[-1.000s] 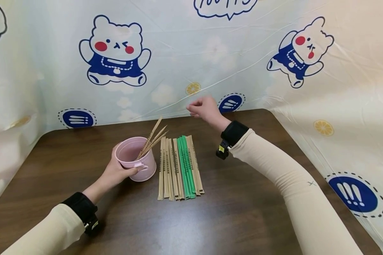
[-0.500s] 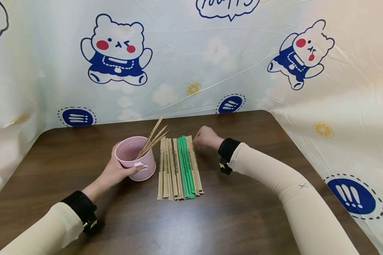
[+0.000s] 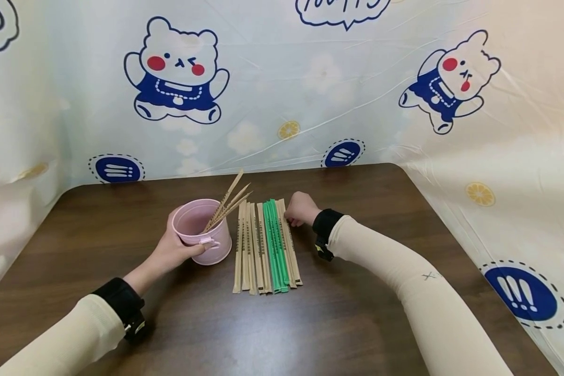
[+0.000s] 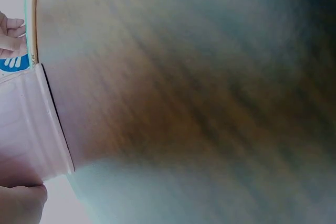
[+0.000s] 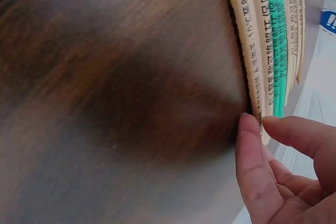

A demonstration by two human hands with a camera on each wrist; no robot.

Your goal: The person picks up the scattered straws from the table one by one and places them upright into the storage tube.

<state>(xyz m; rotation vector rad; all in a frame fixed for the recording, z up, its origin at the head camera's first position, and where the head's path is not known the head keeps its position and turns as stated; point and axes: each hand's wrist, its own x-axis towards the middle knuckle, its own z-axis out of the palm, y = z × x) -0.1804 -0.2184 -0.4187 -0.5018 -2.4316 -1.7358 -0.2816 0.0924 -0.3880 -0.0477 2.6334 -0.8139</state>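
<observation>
My left hand (image 3: pixel 171 248) grips a small pink bucket (image 3: pixel 218 251) on the table, its thumb by the handle tab. Several brown paper-wrapped straws (image 3: pixel 227 202) lean out of the bucket toward the right. Beside it lies a row of wrapped straws, brown ones (image 3: pixel 251 256) on the left, green ones (image 3: pixel 274 245) further right, brown again at the right edge. My right hand (image 3: pixel 302 209) is at the far end of the rightmost brown straw (image 3: pixel 292 258). In the right wrist view, thumb and fingertips pinch that straw (image 5: pixel 245 30) near its end.
The dark wooden table (image 3: pixel 188 324) carries the bucket and the straws. A pale curtain (image 3: pixel 263 78) printed with bears hangs behind the table and along its sides. The straw tops stand above the bucket rim, between the hands.
My right hand has come down from above the table's back edge to the right end of the straw row, and its fingers have closed on a straw. My left hand and the bucket stay put.
</observation>
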